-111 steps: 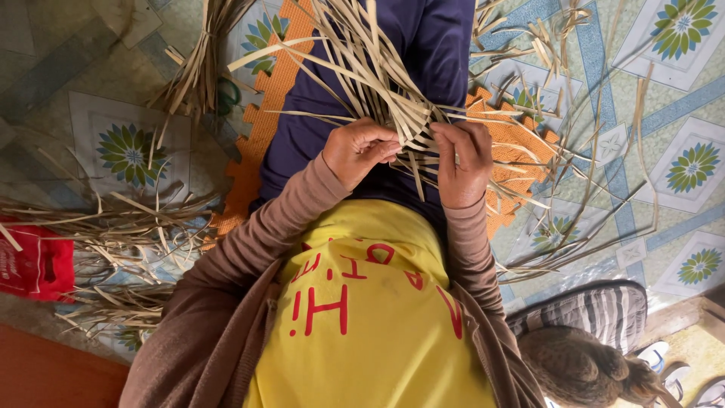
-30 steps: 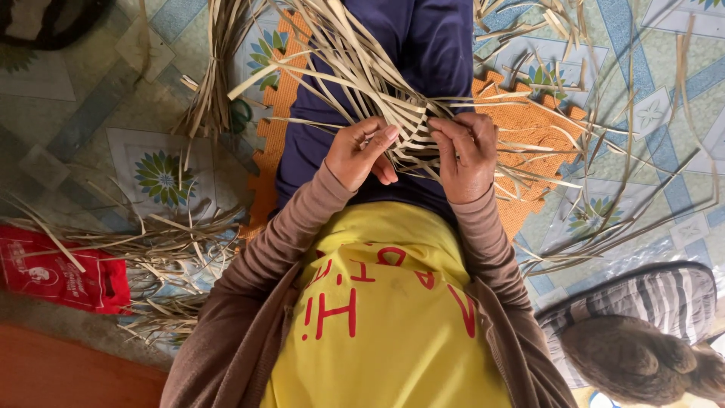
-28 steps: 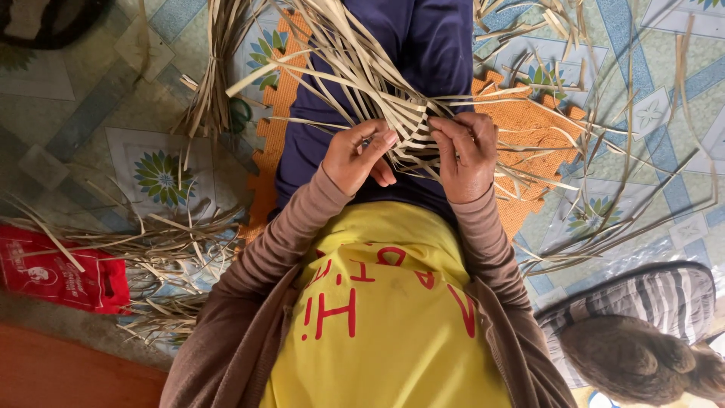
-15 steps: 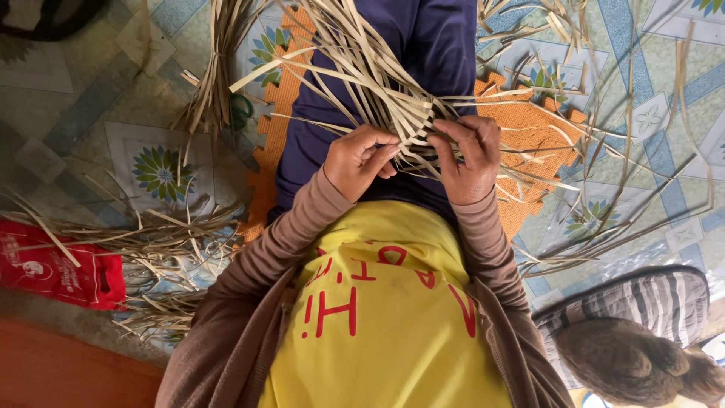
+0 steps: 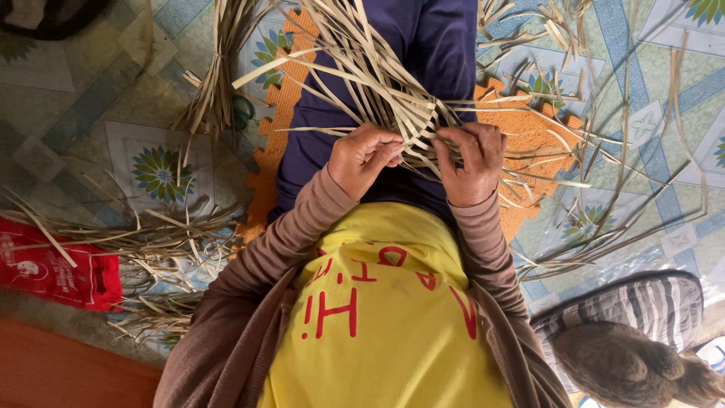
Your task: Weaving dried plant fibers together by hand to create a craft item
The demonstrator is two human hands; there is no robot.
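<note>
We pinch the pale dried-leaf woven strips [image 5: 411,125] over our dark blue lap, left hand [image 5: 365,157] and right hand [image 5: 470,162] closed on them at either side. Since half a second ago our left fingers have curled tighter; the orange foam mat [image 5: 529,128] lies beneath the strips.

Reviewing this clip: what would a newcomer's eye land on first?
Both hands, the left hand and right hand, pinch a woven fan of pale dried leaf strips at centre, above the lap. More loose strips lie on the patterned floor at left, beside a red bag.
</note>
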